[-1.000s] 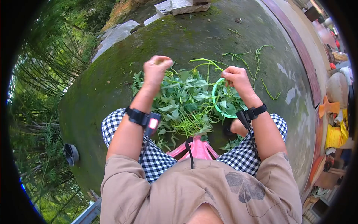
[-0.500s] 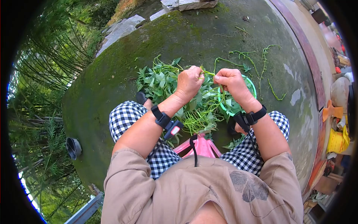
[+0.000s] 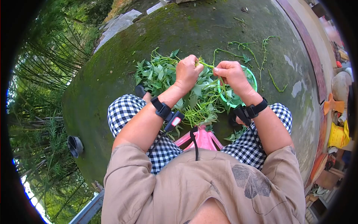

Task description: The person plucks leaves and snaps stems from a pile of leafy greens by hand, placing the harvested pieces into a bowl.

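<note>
Between my hands a green stem (image 3: 207, 65) is stretched, pinched at both ends. My left hand (image 3: 188, 73) has its fingers closed round the stem's left part. My right hand (image 3: 232, 76) pinches the other end between thumb and forefinger. Beneath them spreads a pile of leafy green vines (image 3: 160, 75), its cut stems pointing toward me. A light-green basket (image 3: 255, 80) with leaves in it sits under and beside my right hand, which partly hides it. Just in front of my body is a pink plastic stool (image 3: 201, 139).
Loose stripped stems (image 3: 264, 56) lie on the mossy ground beyond the basket. Stone slabs (image 3: 119, 28) line the far left edge, and a dark pot (image 3: 75, 146) stands at the left. At the right are a yellow bag (image 3: 338, 135) and an orange stool (image 3: 333, 104).
My left hand has come right from the pile's far left side and closed on the stem beside my right hand. Over the last half second both hands have hardly shifted.
</note>
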Demonstrator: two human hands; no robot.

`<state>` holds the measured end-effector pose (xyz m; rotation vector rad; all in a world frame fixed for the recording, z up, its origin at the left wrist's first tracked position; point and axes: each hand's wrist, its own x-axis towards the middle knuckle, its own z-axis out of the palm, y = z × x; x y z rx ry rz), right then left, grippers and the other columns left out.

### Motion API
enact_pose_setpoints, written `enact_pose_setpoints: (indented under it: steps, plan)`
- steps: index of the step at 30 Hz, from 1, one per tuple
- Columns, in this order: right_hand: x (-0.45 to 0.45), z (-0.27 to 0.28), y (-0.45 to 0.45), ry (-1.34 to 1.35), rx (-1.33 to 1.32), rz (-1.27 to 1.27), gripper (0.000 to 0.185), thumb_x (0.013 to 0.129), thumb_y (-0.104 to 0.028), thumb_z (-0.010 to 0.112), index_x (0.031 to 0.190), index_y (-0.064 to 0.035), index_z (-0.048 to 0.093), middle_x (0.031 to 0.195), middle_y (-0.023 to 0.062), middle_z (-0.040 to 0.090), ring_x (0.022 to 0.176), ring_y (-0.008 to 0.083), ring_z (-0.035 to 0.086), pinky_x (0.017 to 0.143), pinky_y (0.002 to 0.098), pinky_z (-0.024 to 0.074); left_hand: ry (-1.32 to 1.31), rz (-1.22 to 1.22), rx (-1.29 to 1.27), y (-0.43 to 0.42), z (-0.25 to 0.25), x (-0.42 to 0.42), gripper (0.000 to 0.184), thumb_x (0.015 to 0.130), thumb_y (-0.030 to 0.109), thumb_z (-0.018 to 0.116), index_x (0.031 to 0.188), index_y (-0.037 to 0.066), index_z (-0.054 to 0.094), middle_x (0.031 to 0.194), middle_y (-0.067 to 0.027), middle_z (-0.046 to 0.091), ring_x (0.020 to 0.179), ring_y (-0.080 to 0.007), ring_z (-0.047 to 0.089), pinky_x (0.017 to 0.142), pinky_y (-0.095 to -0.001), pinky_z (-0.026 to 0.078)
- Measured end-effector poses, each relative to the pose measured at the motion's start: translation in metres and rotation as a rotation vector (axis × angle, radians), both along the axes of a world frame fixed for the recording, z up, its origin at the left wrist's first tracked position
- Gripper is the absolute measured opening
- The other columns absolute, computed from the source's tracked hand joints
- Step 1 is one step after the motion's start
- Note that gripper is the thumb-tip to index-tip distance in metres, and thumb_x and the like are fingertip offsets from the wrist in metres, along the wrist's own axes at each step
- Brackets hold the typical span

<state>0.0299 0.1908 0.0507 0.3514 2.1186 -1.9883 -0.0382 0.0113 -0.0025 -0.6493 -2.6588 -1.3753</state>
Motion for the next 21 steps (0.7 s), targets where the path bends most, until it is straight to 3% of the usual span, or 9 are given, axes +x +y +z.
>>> enact_pose_setpoints:
  steps: [1,4,5,8,10,15,18,19,21]
  plan:
    - [0.0,-0.001,-0.001,-0.022,-0.024,-0.007,0.018,0.087,-0.013,0.065,0.074,-0.0009,0.066,0.062,0.0003,0.06,0.05,0.0067,0.05,0.045,0.0239,0.0385,-0.05,0.026,0.042,-0.001,-0.003,-0.004,0.015,0.082,0.014,0.061,0.083,-0.001,0.062,0.067,-0.014,0.062,0.057,-0.0238,0.059,0.054,-0.037,0.048]
    - [0.0,0.002,-0.003,-0.066,-0.073,-0.056,0.017,0.088,-0.013,0.065,0.075,-0.0016,0.066,0.065,0.0008,0.061,0.051,0.0069,0.051,0.045,0.0239,0.0391,-0.527,0.158,0.43,-0.006,0.002,-0.021,0.013,0.086,0.015,0.058,0.085,0.001,0.059,0.064,-0.0067,0.058,0.051,-0.0158,0.053,0.042,-0.0324,0.041]
    - [0.0,0.005,-0.001,-0.068,-0.069,-0.075,0.018,0.088,-0.014,0.065,0.075,-0.0018,0.066,0.066,0.0007,0.061,0.052,0.0068,0.051,0.045,0.0234,0.0389,-0.748,0.161,0.675,-0.009,0.006,-0.021,0.012,0.089,0.014,0.055,0.087,0.002,0.057,0.065,-0.0032,0.054,0.047,-0.0119,0.048,0.035,-0.0278,0.034]
    - [-0.006,-0.006,0.014,-0.061,-0.042,-0.125,0.018,0.088,-0.014,0.065,0.074,-0.0021,0.065,0.065,0.0005,0.061,0.051,0.0065,0.049,0.045,0.0228,0.0374,-0.839,0.228,0.851,-0.019,0.028,-0.037,0.014,0.09,0.012,0.048,0.097,0.001,0.052,0.089,-0.0167,0.064,0.067,-0.0224,0.065,0.044,-0.0278,0.041]
    - [-0.008,-0.009,0.023,-0.093,-0.024,-0.15,0.018,0.089,-0.014,0.064,0.074,-0.0033,0.065,0.064,-0.0001,0.06,0.048,0.0063,0.047,0.043,0.0226,0.0338,-0.825,0.186,0.871,-0.036,0.047,-0.048,0.015,0.092,0.011,0.04,0.102,0.002,0.047,0.109,-0.0268,0.064,0.09,-0.0304,0.068,0.049,-0.027,0.044]
    - [-0.008,-0.022,0.043,-0.127,-0.007,-0.218,0.019,0.089,-0.013,0.063,0.073,-0.0032,0.064,0.061,-0.0008,0.056,0.046,0.0063,0.042,0.042,0.0234,0.0308,-0.801,0.173,1.119,-0.075,0.065,-0.075,0.012,0.092,0.009,0.031,0.096,0.005,0.042,0.11,-0.0375,0.059,0.091,-0.0381,0.069,0.041,-0.0251,0.045]
    - [-0.005,-0.025,0.054,-0.127,0.029,-0.248,0.02,0.089,-0.012,0.063,0.071,-0.002,0.063,0.057,0.0,0.054,0.043,0.0072,0.043,0.04,0.0239,0.0316,-0.726,0.099,1.086,-0.092,0.07,-0.08,0.014,0.094,0.015,0.036,0.091,0.007,0.047,0.092,-0.024,0.066,0.059,-0.0211,0.059,0.04,-0.0236,0.036]
    - [-0.004,-0.025,0.055,-0.131,0.033,-0.256,0.02,0.089,-0.012,0.063,0.071,-0.002,0.063,0.057,0.0002,0.054,0.042,0.0075,0.044,0.039,0.0238,0.032,-0.681,0.172,0.968,-0.088,0.073,-0.073,0.016,0.095,0.018,0.041,0.097,0.006,0.052,0.075,-0.0119,0.063,0.048,-0.0135,0.045,0.04,-0.0236,0.032]
    - [-0.006,-0.032,0.053,-0.125,0.03,-0.264,0.021,0.089,-0.012,0.063,0.071,-0.0017,0.063,0.055,0.0009,0.055,0.039,0.0088,0.047,0.037,0.0236,0.0335,-0.59,0.156,0.695,-0.066,0.07,-0.057,0.016,0.094,0.017,0.048,0.099,0.005,0.057,0.071,-0.007,0.06,0.048,-0.0112,0.045,0.039,-0.0236,0.032]
